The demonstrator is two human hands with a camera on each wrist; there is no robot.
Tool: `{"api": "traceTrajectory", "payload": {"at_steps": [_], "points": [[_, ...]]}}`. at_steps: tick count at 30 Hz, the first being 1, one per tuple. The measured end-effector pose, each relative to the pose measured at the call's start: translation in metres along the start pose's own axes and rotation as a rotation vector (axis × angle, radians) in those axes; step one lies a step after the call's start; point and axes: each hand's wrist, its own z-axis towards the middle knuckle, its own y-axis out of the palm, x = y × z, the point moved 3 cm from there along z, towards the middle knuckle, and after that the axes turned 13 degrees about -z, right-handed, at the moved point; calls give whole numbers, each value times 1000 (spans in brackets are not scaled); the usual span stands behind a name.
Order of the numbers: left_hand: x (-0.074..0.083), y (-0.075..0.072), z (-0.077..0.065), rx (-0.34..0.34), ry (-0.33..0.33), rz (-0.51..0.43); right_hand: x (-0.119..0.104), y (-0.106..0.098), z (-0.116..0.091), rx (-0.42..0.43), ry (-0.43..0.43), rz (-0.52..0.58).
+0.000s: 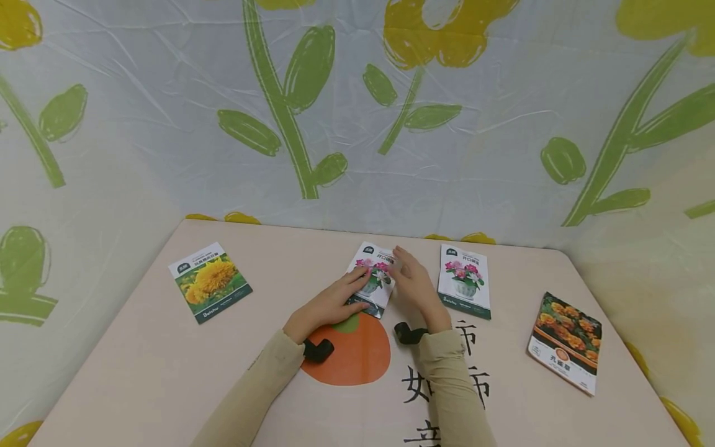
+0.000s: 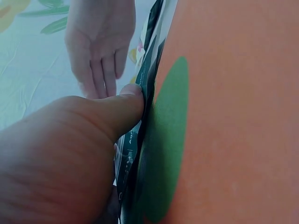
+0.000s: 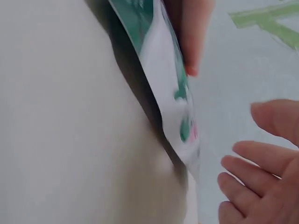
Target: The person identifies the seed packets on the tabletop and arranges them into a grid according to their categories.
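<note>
A seed packet point(image 1: 382, 292) with pink flowers in a pale pot lies in the middle of the table, in front of me. My left hand point(image 1: 333, 301) rests on its left side, the fingers across the picture and the thumb on the dark green bottom strip point(image 2: 127, 156). In the right wrist view the near edge of this packet point(image 3: 161, 84) stands slightly off the table, over a shadow. Above its right edge is my right hand point(image 1: 414, 285), fingers extended; the right wrist view shows that hand point(image 3: 264, 182) apart from the packet, holding nothing.
A matching pink-flower packet point(image 1: 465, 282) lies just right of my right hand. Far left is a yellow-flower packet point(image 1: 211, 282); an orange-flower packet point(image 1: 564, 341) lies near the right edge. The pale table point(image 1: 139, 372) has a printed orange fruit point(image 1: 349, 357) and black characters. Flowered cloth point(image 1: 357, 124) hangs behind.
</note>
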Motion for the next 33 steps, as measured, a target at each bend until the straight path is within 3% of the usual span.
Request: {"api": "traceTrajectory", "payload": {"at_steps": [5,23,25,33], "points": [[-2,1,0,3,13,9,12,-14,-3,104,80,43],[-10,3,2,17,-16,-8,61,-68,-25,405,105,-3],[-10,3,2,19,-19,-17,68,-70,-27,382,116,-15],[-11,3,3,22,-34,-36,84,-73,-35,160,198,-55]]}}
